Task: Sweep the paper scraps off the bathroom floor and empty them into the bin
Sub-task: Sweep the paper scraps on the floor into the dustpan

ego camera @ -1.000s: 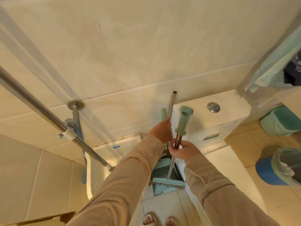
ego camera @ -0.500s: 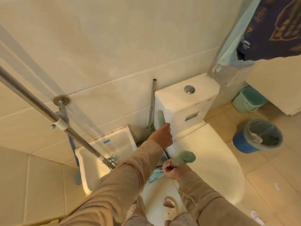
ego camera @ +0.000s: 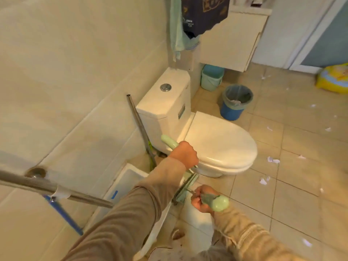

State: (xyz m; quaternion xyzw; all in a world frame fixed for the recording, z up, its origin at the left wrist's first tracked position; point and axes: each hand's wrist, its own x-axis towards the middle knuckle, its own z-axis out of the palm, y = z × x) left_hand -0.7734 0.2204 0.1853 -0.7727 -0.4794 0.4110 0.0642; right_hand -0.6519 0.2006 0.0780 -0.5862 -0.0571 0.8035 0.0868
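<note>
My left hand [ego camera: 185, 154] grips a pale green handle [ego camera: 168, 141] just left of the toilet bowl. My right hand [ego camera: 202, 199] holds a second green-capped handle [ego camera: 219, 203] low over the floor; its metal shaft runs toward a green broom or dustpan part [ego camera: 185, 189] between my hands. Which handle is the broom's I cannot tell. White paper scraps [ego camera: 273, 160] lie scattered on the tan floor tiles to the right. A blue bin [ego camera: 236, 102] lined with a bag stands behind the toilet.
The white toilet [ego camera: 216, 144] fills the middle. A bare metal pole [ego camera: 140, 127] leans on the wall beside the cistern. A green lidded bin [ego camera: 211, 77], a wall cabinet [ego camera: 228, 40], a white basin [ego camera: 126, 183], a steel rail [ego camera: 43, 187] and a yellow toy [ego camera: 334, 79] stand around.
My view has swung right and down, so the floor with scraps shows now. Both hands have lowered, and the right hand has pulled its handle down and toward me.
</note>
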